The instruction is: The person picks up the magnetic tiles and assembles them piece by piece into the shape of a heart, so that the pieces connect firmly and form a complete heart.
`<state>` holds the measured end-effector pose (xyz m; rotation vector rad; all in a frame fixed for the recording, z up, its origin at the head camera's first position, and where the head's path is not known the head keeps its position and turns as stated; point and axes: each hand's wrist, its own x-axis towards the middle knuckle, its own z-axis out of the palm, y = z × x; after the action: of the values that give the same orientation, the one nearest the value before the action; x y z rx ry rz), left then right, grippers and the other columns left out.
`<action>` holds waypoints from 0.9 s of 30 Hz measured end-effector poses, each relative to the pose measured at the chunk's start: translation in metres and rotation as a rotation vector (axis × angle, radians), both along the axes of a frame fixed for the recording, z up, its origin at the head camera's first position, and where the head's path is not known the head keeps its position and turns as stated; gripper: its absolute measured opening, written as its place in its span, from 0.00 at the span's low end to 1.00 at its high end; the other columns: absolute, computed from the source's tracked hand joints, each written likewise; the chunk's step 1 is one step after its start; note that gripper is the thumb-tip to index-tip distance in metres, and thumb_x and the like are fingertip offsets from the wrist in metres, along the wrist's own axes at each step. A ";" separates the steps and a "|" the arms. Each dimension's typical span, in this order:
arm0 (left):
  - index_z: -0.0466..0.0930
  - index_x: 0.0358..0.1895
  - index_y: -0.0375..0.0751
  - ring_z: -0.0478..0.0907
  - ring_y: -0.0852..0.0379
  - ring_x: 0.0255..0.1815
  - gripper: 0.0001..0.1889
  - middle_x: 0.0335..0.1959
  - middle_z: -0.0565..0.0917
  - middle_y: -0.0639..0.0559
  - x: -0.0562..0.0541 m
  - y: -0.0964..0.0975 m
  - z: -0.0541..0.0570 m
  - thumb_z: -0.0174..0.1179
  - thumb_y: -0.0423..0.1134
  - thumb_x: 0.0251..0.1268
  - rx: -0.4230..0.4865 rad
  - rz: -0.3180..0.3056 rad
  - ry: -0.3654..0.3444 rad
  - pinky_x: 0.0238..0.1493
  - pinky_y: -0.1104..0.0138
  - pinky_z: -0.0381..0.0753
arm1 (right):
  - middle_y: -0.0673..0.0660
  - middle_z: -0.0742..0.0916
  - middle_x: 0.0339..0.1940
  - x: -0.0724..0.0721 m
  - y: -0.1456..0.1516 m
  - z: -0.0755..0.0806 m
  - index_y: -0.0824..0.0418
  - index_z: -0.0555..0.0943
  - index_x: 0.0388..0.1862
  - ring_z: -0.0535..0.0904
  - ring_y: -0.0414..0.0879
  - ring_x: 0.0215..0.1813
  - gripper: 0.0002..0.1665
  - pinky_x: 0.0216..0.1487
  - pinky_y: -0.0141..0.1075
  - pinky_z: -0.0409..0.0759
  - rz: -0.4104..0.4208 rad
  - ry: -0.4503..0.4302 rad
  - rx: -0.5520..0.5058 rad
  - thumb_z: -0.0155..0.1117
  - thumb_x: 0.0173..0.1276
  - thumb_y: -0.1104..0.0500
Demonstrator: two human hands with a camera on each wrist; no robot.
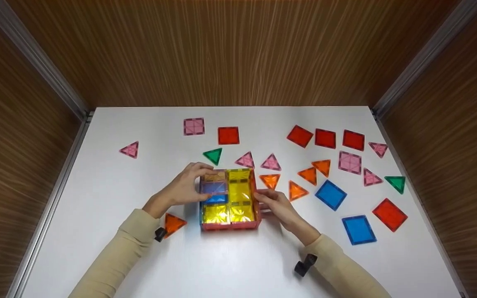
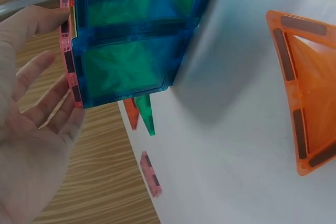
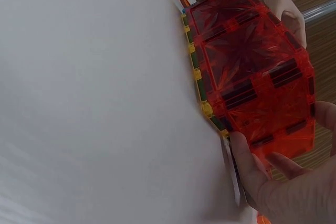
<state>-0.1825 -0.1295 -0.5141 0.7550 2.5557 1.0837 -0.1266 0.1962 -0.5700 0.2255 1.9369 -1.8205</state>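
A box of translucent magnetic tiles (image 1: pixel 241 192) sits at the middle of the table, with yellow squares at its bottom. Its left side is blue tiles (image 2: pixel 123 69), its right side red tiles (image 3: pixel 244 56). Thumb and fingers of my left hand (image 1: pixel 186 185) pinch a pink square tile (image 1: pixel 215 188) by opposite edges, over the box's back left part. In the left wrist view the pink tile lies along the top of the blue wall. My right hand (image 1: pixel 279 208) grips the red wall, thumb at its top edge and fingers against the outside.
Beside my left wrist lies an orange triangle (image 1: pixel 174 224). Red squares (image 1: pixel 325 138), pink tiles (image 1: pixel 350 162), orange triangles (image 1: pixel 297 191), blue squares (image 1: pixel 359 229) and green triangles (image 1: pixel 396 183) are scattered at the back and right. Wood-grain panels (image 1: pixel 230 54) enclose the white table.
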 end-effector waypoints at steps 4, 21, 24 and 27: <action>0.78 0.71 0.47 0.69 0.40 0.76 0.36 0.73 0.73 0.44 0.008 -0.013 -0.002 0.77 0.48 0.60 0.046 0.049 0.048 0.77 0.38 0.71 | 0.63 0.85 0.61 0.000 -0.001 0.000 0.64 0.75 0.72 0.87 0.47 0.48 0.38 0.50 0.37 0.90 -0.006 0.004 -0.003 0.68 0.75 0.41; 0.76 0.72 0.40 0.71 0.37 0.73 0.36 0.70 0.76 0.39 0.017 -0.085 -0.068 0.75 0.50 0.63 -0.081 0.320 0.010 0.77 0.39 0.69 | 0.63 0.85 0.61 -0.001 -0.001 -0.001 0.64 0.76 0.72 0.87 0.46 0.47 0.39 0.50 0.37 0.90 -0.014 -0.002 0.002 0.68 0.74 0.40; 0.74 0.73 0.40 0.70 0.37 0.75 0.35 0.71 0.75 0.39 0.001 -0.084 -0.073 0.72 0.50 0.66 -0.076 0.343 0.009 0.79 0.40 0.67 | 0.64 0.85 0.62 -0.001 -0.001 -0.001 0.64 0.76 0.72 0.87 0.46 0.48 0.39 0.50 0.37 0.90 -0.012 -0.003 -0.005 0.68 0.74 0.40; 0.73 0.74 0.40 0.70 0.38 0.75 0.34 0.71 0.75 0.39 -0.020 -0.076 -0.072 0.69 0.51 0.70 -0.067 0.369 0.005 0.80 0.42 0.67 | 0.64 0.85 0.62 0.000 -0.002 0.000 0.65 0.76 0.72 0.87 0.46 0.47 0.39 0.50 0.37 0.90 -0.015 -0.003 0.000 0.68 0.75 0.41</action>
<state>-0.2021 -0.2058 -0.5865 0.2734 2.7889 1.0877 -0.1271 0.1946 -0.5701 0.2432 1.9380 -1.8288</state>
